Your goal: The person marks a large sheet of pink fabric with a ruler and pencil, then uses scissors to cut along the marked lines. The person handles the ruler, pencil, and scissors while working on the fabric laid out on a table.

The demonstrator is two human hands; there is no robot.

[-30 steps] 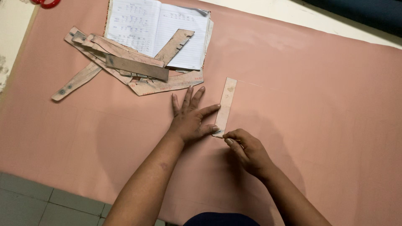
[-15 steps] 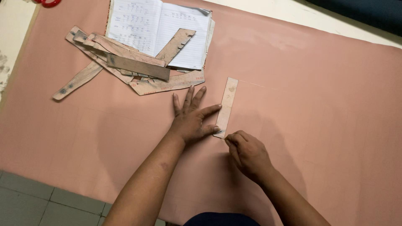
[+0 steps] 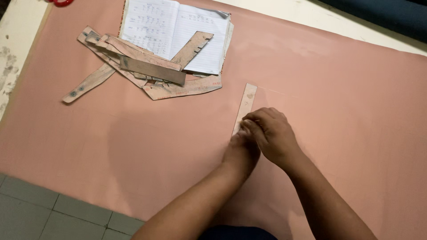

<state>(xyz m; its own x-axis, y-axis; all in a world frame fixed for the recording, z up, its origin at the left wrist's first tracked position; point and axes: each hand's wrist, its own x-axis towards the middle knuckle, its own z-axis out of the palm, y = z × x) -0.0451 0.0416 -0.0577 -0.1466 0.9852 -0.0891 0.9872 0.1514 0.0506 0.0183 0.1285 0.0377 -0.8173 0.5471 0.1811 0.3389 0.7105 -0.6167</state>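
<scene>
Since the earlier frame my right hand [image 3: 272,135] had moved up over the left hand [image 3: 242,149], which half a second before lay flat with fingers fanned beside the narrow cardboard strip [image 3: 247,101]; now the two hands were stacked at the strip's lower end. From the head view, I saw the right hand curled, fingers drawn together and pressed down near the strip's lower part, though I could not tell whether it pinched anything. The left hand sat mostly hidden beneath it, so I could not tell its grip. The strip lay flat on the pink sheet [image 3: 347,111], running up and slightly right from the hands, its top end free. Well apart to the upper left lay a pile of cardboard pattern pieces [image 3: 147,71], overlapping an open notebook [image 3: 178,26]. Red scissors handles [image 3: 60,2] showed at the top edge.
</scene>
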